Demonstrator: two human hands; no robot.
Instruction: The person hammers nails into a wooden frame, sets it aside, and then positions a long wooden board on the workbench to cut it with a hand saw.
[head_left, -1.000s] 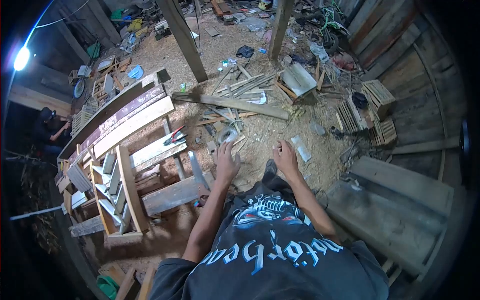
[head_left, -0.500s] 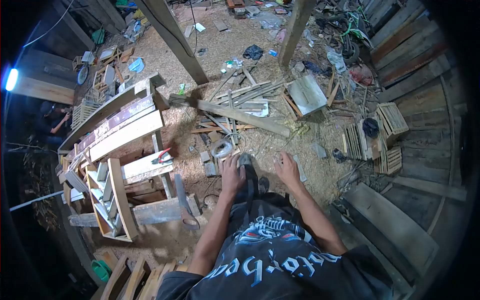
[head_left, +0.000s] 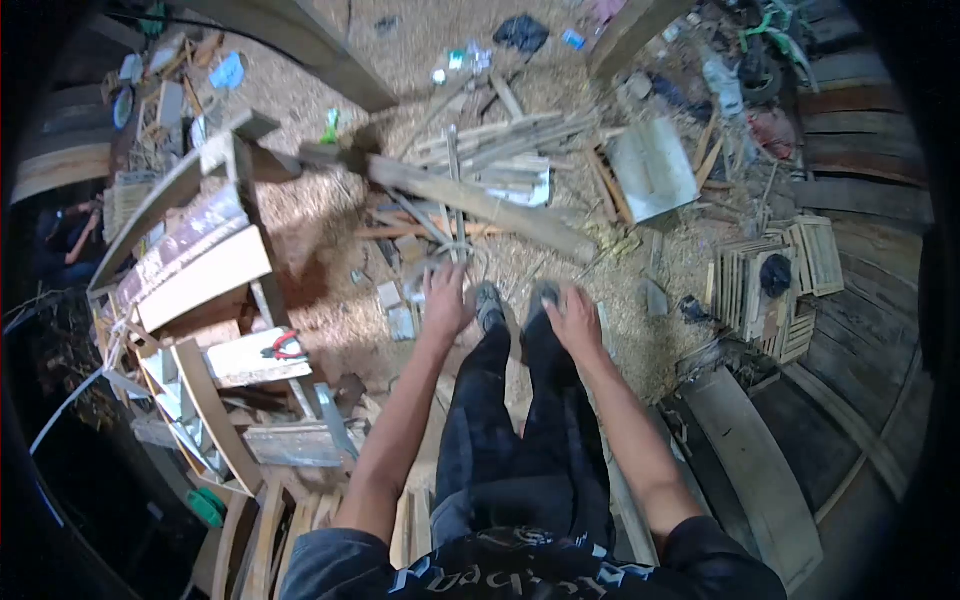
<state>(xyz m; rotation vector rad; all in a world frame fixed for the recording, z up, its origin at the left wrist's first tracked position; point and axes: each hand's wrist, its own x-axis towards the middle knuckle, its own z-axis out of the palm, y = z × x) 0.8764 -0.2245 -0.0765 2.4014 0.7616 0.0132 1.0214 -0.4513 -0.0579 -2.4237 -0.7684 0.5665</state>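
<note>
My left hand hangs in front of me with its fingers apart, holding nothing. Behind its fingers, partly hidden, are a coil of clear material and small wood blocks on the sawdust floor. My right hand is out over my right shoe, fingers spread and nothing held. To the left, red-handled pliers lie on a pale board of the wooden bench. A saw blade shows beside the bench's lower end.
A long beam and a pile of thin slats lie ahead. Slatted crates stand at the right, near a long board. Another person is at the far left. Two posts rise ahead.
The view has tilted further down and shifted, showing more of my legs and both shoes. Both hands remain in front of me, empty, now a little higher in the view.
</note>
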